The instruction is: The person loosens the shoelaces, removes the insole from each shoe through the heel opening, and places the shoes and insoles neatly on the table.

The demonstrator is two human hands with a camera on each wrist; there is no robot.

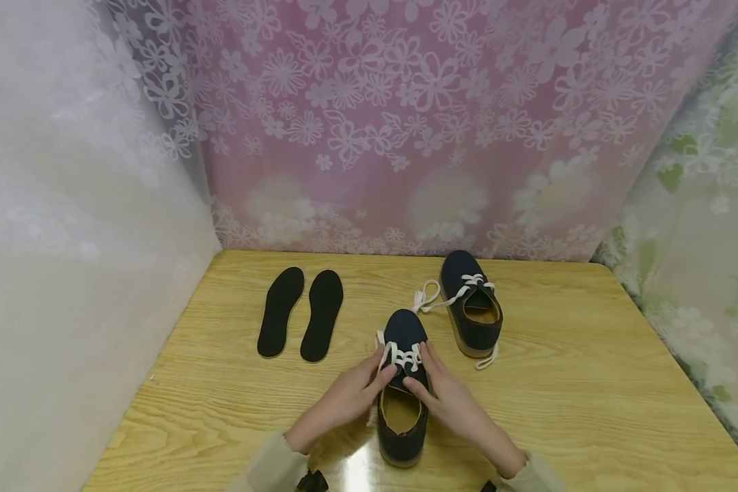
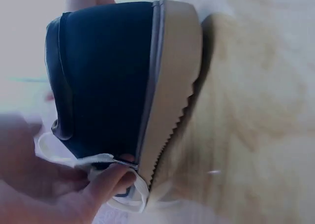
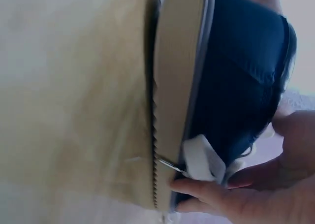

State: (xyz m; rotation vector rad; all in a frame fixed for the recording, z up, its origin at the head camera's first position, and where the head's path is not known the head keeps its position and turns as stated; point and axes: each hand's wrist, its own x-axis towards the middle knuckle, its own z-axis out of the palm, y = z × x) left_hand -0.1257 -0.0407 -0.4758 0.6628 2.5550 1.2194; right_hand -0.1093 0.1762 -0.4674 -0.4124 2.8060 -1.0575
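Observation:
A navy lace-up shoe (image 1: 403, 326) with white laces (image 1: 400, 358) lies on the table near the front, toe pointing away. My left hand (image 1: 352, 393) grips its left side beside the laces, thumb on top near the tongue. On the opposite side my right hand (image 1: 452, 398) holds it the same way, its thumb near the shoe's opening. The left wrist view shows fingers at a loop of lace (image 2: 140, 192) along the shoe's side. A flat lace end (image 3: 203, 160) with a metal tip hangs by the right fingers in the right wrist view.
The matching navy shoe (image 1: 464, 273) stands behind to the right, its laces trailing onto the wooden table (image 1: 590, 383). Two black insoles (image 1: 281, 311) lie side by side at the back left. Floral curtains (image 1: 393, 123) enclose the table's back and sides.

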